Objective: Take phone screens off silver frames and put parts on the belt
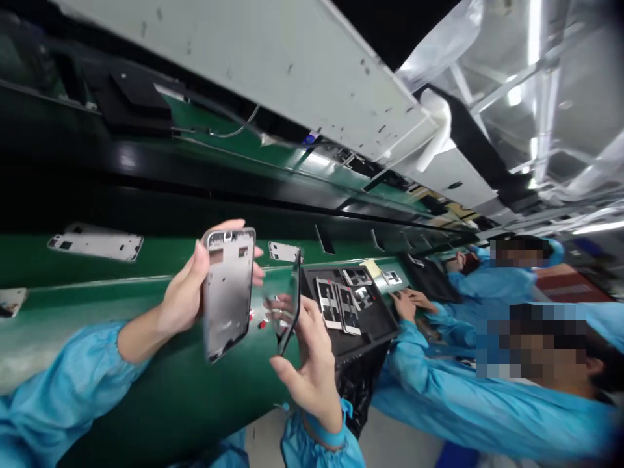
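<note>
My left hand [188,286] grips a silver phone frame [229,292] by its edges, holding it upright above the green bench. Its metal inner face, with small cut-outs near the top, is turned toward me. Just to the right, my right hand [312,351] holds a thin dark glass phone panel [293,305] on edge, tilted. The frame and the panel are apart. Small red bits [262,324] lie on the bench between the hands, partly hidden by the panel.
A black tray [380,318] with several phone parts stands on the right. Pale phone plates lie on the green bench [160,390] side, one far left [97,244], another behind my hands [285,251]. Co-workers in blue [439,383] sit at right. A white shelf [273,71] hangs overhead.
</note>
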Demonstrator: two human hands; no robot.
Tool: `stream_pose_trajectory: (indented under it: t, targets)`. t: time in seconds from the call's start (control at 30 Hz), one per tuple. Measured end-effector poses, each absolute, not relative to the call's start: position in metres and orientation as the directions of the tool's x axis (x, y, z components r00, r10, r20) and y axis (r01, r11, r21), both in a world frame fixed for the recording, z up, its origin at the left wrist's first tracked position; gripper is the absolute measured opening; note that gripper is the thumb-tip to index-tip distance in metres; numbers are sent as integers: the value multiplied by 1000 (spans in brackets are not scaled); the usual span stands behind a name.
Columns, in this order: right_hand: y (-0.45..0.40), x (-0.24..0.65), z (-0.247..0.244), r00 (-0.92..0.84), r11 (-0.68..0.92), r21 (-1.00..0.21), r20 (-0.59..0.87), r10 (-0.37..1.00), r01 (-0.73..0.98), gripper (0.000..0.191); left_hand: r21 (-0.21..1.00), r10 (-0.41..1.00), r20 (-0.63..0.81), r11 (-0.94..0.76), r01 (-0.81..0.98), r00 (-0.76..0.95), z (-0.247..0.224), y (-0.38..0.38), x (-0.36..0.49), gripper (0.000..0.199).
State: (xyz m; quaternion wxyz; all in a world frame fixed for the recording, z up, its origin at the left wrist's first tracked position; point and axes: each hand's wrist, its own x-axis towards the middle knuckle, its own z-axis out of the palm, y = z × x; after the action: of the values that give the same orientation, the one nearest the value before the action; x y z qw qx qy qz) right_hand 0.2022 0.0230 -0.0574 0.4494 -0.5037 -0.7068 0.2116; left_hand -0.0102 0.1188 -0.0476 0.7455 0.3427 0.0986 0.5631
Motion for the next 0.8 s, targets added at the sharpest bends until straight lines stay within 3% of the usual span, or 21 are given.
stream_pose_trajectory:
  t: [0.23,0.47,0.63,0.8]
  targets:
    - [21,215,-39,-315,477,-615,360,878,628,61,612,927,342,-95,-785,154,-44,124,-18,59]
    - [16,209,-35,-326,473,-613,342,881,633,62,604,875,451,-155,-782,174,-40,124,-27,52]
    - [18,198,-37,-319,463,-644,336,886,609,63,675,837,495,-203,-709,232,-39,122,-29,50]
    - [17,181,-54,-146,418,-798,395,907,435,75,736,806,526,-271,-620,271,-41,124,-31,45]
